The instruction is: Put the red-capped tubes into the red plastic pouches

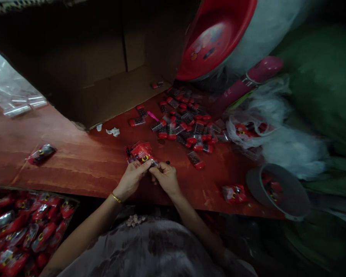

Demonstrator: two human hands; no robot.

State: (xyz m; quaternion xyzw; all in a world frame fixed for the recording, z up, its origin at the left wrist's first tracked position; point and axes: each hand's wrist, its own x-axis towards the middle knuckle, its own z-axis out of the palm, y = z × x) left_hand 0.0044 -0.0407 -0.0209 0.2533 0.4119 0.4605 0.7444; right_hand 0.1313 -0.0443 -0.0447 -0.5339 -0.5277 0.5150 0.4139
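My left hand (pixel 132 177) and my right hand (pixel 165 177) meet near the front edge of a red wooden table (pixel 83 161). Both pinch a small clear packet (pixel 153 163) between fingertips. A red printed card stack (pixel 140 152) lies just beyond my left fingers. A gold bangle sits on my left wrist. Behind my hands lies a heap of several small red-capped clear packets (pixel 187 123).
An open cardboard box (pixel 103 73) lies at the back. A red plastic basin (pixel 216 38) leans at back right, beside white plastic bags (pixel 276 127). A grey bowl (pixel 279 190) stands at right. Finished red packets fill a bag (pixel 23 231) at lower left; a single one (pixel 42 153) lies at left.
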